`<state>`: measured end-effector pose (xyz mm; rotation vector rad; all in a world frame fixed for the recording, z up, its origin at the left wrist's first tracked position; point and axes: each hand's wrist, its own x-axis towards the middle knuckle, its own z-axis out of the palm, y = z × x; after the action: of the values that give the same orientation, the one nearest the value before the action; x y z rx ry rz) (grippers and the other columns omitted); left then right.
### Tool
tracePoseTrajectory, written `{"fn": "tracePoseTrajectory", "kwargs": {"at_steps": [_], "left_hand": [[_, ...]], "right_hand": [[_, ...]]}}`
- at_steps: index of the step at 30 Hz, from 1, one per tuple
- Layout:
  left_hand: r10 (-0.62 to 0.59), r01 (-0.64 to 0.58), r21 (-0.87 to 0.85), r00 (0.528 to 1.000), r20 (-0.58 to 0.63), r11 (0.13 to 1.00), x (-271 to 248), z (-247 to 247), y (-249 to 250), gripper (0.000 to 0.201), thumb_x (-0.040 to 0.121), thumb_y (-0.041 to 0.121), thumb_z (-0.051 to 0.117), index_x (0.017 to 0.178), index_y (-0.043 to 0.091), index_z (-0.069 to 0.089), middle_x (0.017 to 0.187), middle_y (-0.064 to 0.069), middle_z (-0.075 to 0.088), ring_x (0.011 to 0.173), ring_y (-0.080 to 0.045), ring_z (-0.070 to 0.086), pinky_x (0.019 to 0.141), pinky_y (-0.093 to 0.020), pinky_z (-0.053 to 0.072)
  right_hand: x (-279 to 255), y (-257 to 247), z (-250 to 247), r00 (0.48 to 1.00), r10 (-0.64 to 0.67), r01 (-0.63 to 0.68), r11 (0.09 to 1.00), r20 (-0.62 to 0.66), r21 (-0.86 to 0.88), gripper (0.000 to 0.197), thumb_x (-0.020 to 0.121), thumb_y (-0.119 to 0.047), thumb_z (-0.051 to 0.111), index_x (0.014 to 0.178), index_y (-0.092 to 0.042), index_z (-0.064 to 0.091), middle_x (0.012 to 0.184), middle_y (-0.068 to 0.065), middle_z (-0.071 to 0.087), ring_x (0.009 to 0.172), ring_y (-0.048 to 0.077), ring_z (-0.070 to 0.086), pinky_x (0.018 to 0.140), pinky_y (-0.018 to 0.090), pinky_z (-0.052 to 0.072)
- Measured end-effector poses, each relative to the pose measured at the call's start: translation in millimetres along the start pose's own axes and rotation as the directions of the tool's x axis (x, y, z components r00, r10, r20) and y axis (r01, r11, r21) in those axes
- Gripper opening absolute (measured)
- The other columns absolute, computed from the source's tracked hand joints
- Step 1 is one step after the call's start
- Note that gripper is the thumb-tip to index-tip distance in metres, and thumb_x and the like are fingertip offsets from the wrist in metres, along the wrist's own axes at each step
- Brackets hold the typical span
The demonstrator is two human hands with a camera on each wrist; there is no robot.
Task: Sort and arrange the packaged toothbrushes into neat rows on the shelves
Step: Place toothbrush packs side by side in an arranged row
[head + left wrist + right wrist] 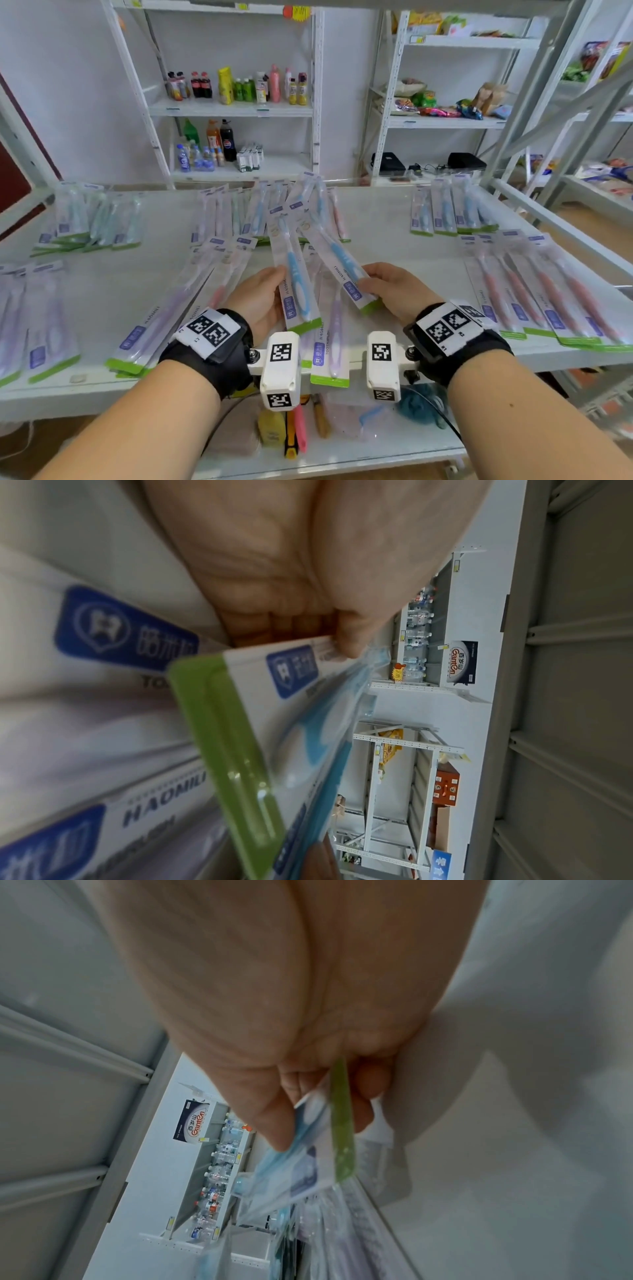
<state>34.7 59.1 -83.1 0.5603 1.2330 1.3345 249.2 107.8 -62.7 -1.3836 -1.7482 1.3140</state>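
Sorting midway, blue packs in hand
Left hand point(258, 296) and right hand point(394, 287) each pinch a blue toothbrush pack point(295, 274); pink row point(548, 294) done, centre pile point(260, 212) unsorted.

Head view looks forward and down over the shelf point(376, 219); both wrist views sit close, sharing its blue toothbrush packs.

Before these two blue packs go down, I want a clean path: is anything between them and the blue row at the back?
Yes. The left hand and right hand hold them above a loose central pile lying before that row.
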Motion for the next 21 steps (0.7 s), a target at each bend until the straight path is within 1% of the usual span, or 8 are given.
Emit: {"fn": "tracePoseTrajectory", "kwargs": {"at_steps": [3,7,10,12,13,15,18,21], "left_hand": [[-0.026,0.026,-0.025,1.000,0.010,0.999,-0.2,-2.0,1.8,0.025,0.100,0.025,0.041,0.102,0.010,0.060,0.089,-0.014,0.068,0.081,-0.025,0.066,0.062,-0.038,0.054],[-0.052,0.052,-0.014,0.999,0.015,0.999,0.8,-6.0,4.1,0.027,0.100,0.026,0.041,0.109,0.008,0.059,0.096,-0.019,0.067,0.083,-0.030,0.067,0.062,-0.044,0.055],[-0.028,0.028,0.053,1.000,0.008,0.998,5.1,-0.9,11.9,0.025,0.099,0.024,0.044,0.104,0.008,0.062,0.082,-0.017,0.072,0.069,-0.027,0.071,0.056,-0.040,0.056],[0.038,-0.038,0.125,0.999,0.001,0.991,10.5,11.5,24.9,0.024,0.098,0.025,0.046,0.103,0.009,0.064,0.082,-0.013,0.073,0.070,-0.024,0.071,0.061,-0.037,0.056],[0.066,-0.068,0.154,0.998,0.020,0.986,13.2,20.6,33.4,0.026,0.098,0.027,0.047,0.103,0.010,0.065,0.085,-0.013,0.074,0.073,-0.023,0.071,0.064,-0.036,0.055],[0.084,-0.097,0.199,0.994,0.072,0.975,21.9,42.9,48.5,0.029,0.097,0.031,0.046,0.105,0.010,0.065,0.087,-0.014,0.073,0.075,-0.025,0.071,0.065,-0.038,0.055],[0.105,-0.117,0.280,0.993,0.058,0.953,33.4,86.2,59.4,0.030,0.098,0.034,0.044,0.095,0.011,0.064,0.072,-0.012,0.072,0.064,-0.026,0.070,0.057,-0.041,0.056],[0.120,-0.114,0.391,0.993,0.009,0.913,50.7,128.2,55.5,0.033,0.097,0.038,0.045,0.093,0.011,0.062,0.075,-0.014,0.062,0.072,-0.030,0.060,0.072,-0.047,0.049]], "right_hand": [[-1.2,0.1,-3.5,0.999,0.039,-0.041,0.991,0.019,0.124,0.018,0.077,-0.024,0.065,0.094,-0.022,0.067,0.091,0.008,0.073,0.087,0.032,0.067,0.092,0.054,0.049],[-0.6,2.1,-10.4,0.998,0.045,-0.053,0.972,0.037,0.231,0.014,0.083,-0.018,0.063,0.096,-0.018,0.067,0.093,0.013,0.072,0.088,0.034,0.066,0.093,0.051,0.049],[3.3,0.6,-20.5,0.998,0.062,-0.055,0.924,-0.005,0.377,0.008,0.086,-0.007,0.060,0.090,-0.012,0.065,0.081,0.013,0.068,0.067,0.027,0.060,0.067,0.040,0.052],[10.2,-3.2,-38.6,0.993,0.062,-0.015,0.913,-0.102,0.407,0.006,0.087,-0.008,0.061,0.088,-0.013,0.063,0.075,0.008,0.063,0.054,0.019,0.050,0.046,0.026,0.040],[15.0,-5.6,-50.8,0.986,0.076,-0.004,0.900,-0.149,0.435,0.006,0.087,-0.009,0.062,0.088,-0.014,0.061,0.072,0.005,0.061,0.047,0.015,0.045,0.043,0.024,0.035],[26.1,-8.5,-78.5,0.965,0.115,0.005,0.890,-0.236,0.455,0.007,0.087,-0.013,0.063,0.087,-0.018,0.058,0.067,0.002,0.056,0.035,0.009,0.038,0.044,0.025,0.033],[44.2,-6.5,-121.2,0.924,0.139,-0.012,0.942,-0.356,0.335,0.006,0.086,-0.021,0.060,0.080,-0.019,0.058,0.058,0.003,0.050,0.034,0.013,0.037,0.052,0.031,0.037],[62.2,-2.7,-161.1,0.889,0.170,-0.073,0.970,-0.425,0.234,0.011,0.086,-0.017,0.055,0.076,-0.012,0.057,0.053,0.007,0.043,0.038,0.021,0.036,0.051,0.031,0.037]]}}
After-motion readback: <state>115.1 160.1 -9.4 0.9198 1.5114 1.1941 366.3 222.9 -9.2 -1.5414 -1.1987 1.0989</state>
